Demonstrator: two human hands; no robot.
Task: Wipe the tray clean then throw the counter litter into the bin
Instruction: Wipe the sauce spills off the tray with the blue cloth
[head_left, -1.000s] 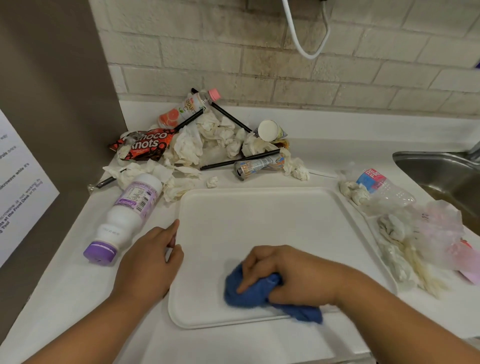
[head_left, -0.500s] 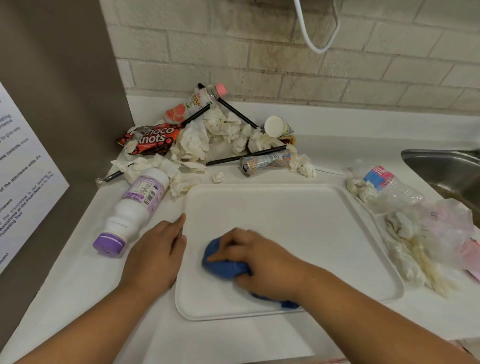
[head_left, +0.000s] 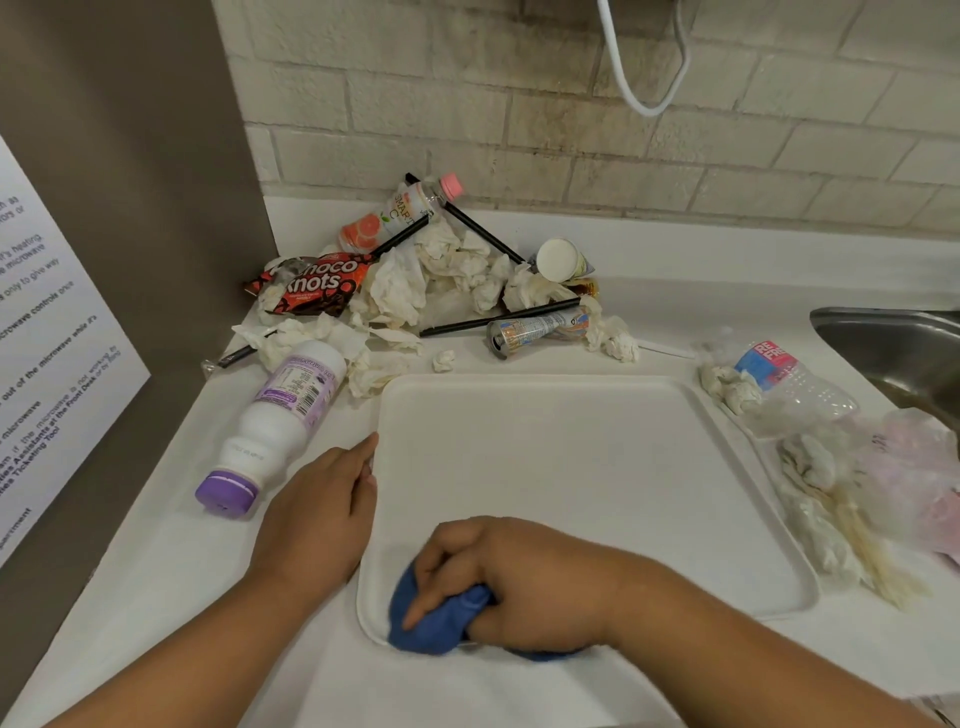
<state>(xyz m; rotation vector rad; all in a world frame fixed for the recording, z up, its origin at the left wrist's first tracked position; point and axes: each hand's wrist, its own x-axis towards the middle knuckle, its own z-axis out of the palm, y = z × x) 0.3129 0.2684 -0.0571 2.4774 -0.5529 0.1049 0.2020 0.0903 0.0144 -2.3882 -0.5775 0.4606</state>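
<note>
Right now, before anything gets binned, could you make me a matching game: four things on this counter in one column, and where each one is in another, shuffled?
Things
1. blue cloth
2. purple-capped white bottle
3. Choco Knots wrapper
4. clear bottle with blue-red label

Places
A. right of the tray, near the sink
B. gripped by the right hand at the tray's near left corner
C. lying on its side just left of the tray
D. at the left end of the litter pile

Pairs: 1-B, 2-C, 3-D, 4-A

a white cable (head_left: 631, 101) loops down the brick wall (head_left: 467, 130), probably a steel sink (head_left: 893, 338) at right.
</note>
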